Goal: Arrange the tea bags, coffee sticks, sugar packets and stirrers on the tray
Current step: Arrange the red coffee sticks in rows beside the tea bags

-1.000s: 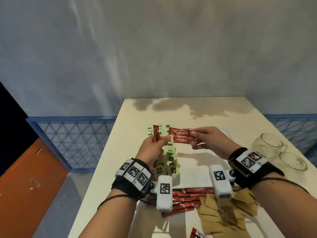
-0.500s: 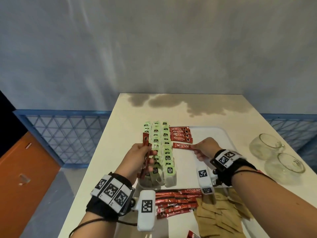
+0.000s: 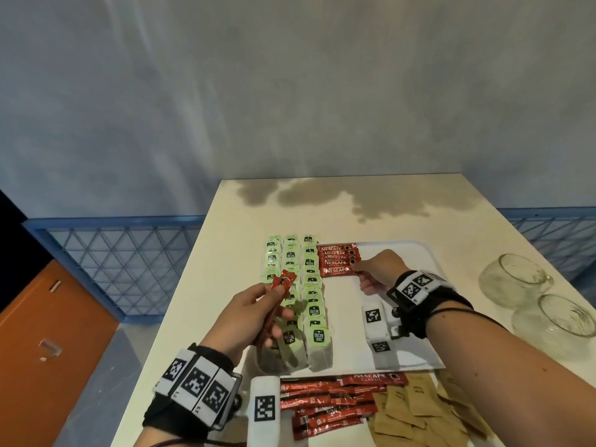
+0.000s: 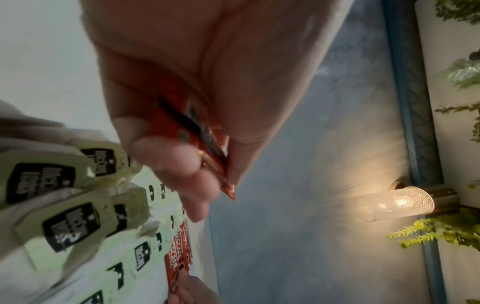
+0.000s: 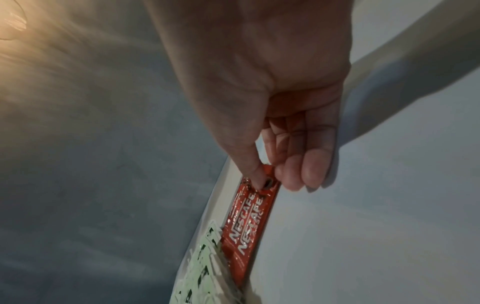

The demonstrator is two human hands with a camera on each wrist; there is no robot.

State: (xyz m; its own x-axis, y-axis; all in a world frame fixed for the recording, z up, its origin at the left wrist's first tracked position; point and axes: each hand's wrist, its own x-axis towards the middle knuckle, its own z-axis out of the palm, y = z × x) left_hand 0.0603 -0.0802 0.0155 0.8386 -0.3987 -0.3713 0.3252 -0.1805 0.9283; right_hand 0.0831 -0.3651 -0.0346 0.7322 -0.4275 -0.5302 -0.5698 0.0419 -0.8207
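A white tray (image 3: 416, 253) on the table carries three columns of green tea bags (image 3: 311, 285) and, beside them, a short stack of red coffee sticks (image 3: 337, 256). My right hand (image 3: 361, 272) pinches the near stick (image 5: 249, 222) of that stack by its right end, low on the tray. My left hand (image 3: 274, 304) hovers over the tea bags and grips a small bundle of red coffee sticks (image 4: 205, 152) upright between thumb and fingers. More coffee sticks (image 3: 325, 404) and brown sugar packets (image 3: 425, 414) lie loose on the table in front of the tray. No stirrers are visible.
Two clear glass cups (image 3: 516, 279) stand on the table to the right of the tray. The table's left edge (image 3: 180, 301) drops to a floor with a blue lattice fence. The tray's right half is bare white.
The right hand carried a coffee stick from mid-air, near the left hand, down onto the tray's stack. The left hand drew back and lowered over the tea bags with its sticks.
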